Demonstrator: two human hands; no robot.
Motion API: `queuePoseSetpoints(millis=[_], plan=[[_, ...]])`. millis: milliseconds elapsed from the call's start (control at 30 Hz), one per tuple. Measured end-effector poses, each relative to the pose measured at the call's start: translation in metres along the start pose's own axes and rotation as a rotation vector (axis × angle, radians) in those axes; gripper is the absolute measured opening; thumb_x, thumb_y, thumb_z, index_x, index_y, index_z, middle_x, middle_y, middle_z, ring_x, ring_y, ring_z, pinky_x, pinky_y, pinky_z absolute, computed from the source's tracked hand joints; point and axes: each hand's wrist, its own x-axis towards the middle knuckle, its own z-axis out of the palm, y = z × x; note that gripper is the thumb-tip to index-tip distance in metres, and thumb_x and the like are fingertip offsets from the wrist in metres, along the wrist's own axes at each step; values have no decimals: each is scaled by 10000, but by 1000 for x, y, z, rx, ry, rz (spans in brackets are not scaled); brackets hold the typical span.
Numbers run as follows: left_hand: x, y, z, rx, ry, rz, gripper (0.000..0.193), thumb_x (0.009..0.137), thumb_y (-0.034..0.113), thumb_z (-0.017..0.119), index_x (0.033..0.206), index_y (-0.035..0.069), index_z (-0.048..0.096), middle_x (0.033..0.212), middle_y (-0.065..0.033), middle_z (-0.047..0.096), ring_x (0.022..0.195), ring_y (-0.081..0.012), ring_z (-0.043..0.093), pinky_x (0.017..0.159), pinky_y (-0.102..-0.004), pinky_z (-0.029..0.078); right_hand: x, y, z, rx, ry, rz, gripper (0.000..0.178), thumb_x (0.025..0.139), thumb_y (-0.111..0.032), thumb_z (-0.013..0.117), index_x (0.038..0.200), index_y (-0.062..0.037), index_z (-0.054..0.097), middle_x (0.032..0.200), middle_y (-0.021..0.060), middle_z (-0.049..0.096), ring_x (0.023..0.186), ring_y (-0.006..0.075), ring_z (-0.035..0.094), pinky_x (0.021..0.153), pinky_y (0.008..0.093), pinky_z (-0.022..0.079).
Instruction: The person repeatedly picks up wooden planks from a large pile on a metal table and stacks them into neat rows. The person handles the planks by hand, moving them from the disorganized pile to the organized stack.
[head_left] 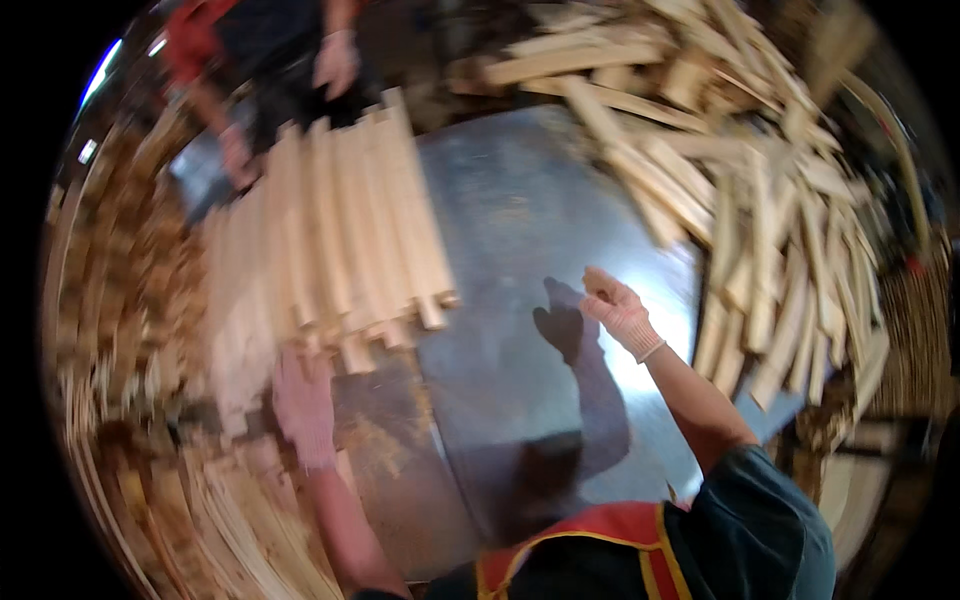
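Note:
A row of pale wooden strips (pixel 345 230) lies side by side on the metal table, their near ends uneven. My left hand (pixel 305 405), in a light knit glove, is at the near ends of the strips on the left, fingers stretched forward. It seems to touch those ends, though blur hides the exact contact. Over the bare metal to the right, my right hand (pixel 618 310) is raised in a similar glove, fingers loosely bent and holding nothing. Its shadow falls on the metal beside it, showing a gap between thumb and fingers.
The shiny metal table (pixel 510 220) has a seam and sawdust near my left forearm. Loose wood pieces (pixel 770 240) are heaped at the right and far right. Stacked wood (pixel 130 290) lines the left side. Across the table, a co-worker's gloved hands (pixel 337 65) are near the strips' far ends.

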Motion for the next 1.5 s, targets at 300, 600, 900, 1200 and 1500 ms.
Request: queuePoseSetpoints(millis=[300, 600, 900, 1200, 1500], plan=[[-263, 102, 68, 67, -379, 413, 727, 912, 420, 731, 1496, 26, 549, 1503, -228, 564, 1388, -402, 530, 1154, -491, 414, -87, 10, -297, -1001, 593, 154, 1002, 825, -499, 790, 1602, -17, 381, 1575, 238, 487, 1422, 398, 505, 1182, 475, 420], [-367, 247, 102, 255, -803, 511, 831, 932, 543, 675, 1597, 108, 433, 1625, -200, 446, 1426, -384, 502, 1186, -495, 396, -20, -4, -262, -981, 539, 417, 1127, 711, -463, 870, 1655, -192, 318, 1431, 193, 567, 1281, 351, 620, 1017, 467, 553], [-394, 231, 97, -438, -856, 62, 895, 917, 433, 747, 1632, 83, 337, 1612, -223, 450, 1453, -372, 486, 1184, -453, 410, -236, 33, -162, 363, 40, 34, 966, 849, -44, 658, 1694, -55, 191, 1380, 123, 574, 1177, 245, 589, 1020, 362, 503], [-428, 94, 88, -1357, -936, -290, 681, 945, 54, 622, 1588, 65, 400, 1373, -165, 655, 1232, -267, 639, 1068, -400, 515, -309, 63, 26, 587, -372, 505, 591, 884, -103, 621, 1466, -58, 533, 1176, 82, 650, 1024, 220, 635, 898, 353, 539], [-488, -78, -2, -288, -359, -341, 581, 942, 296, 632, 1477, 88, 539, 1254, -280, 621, 1133, -423, 649, 993, -520, 510, -370, -6, 248, -388, -922, 208, 559, 943, -415, 644, 1342, -27, 585, 1228, 280, 710, 1189, 415, 673, 1014, 446, 514]])
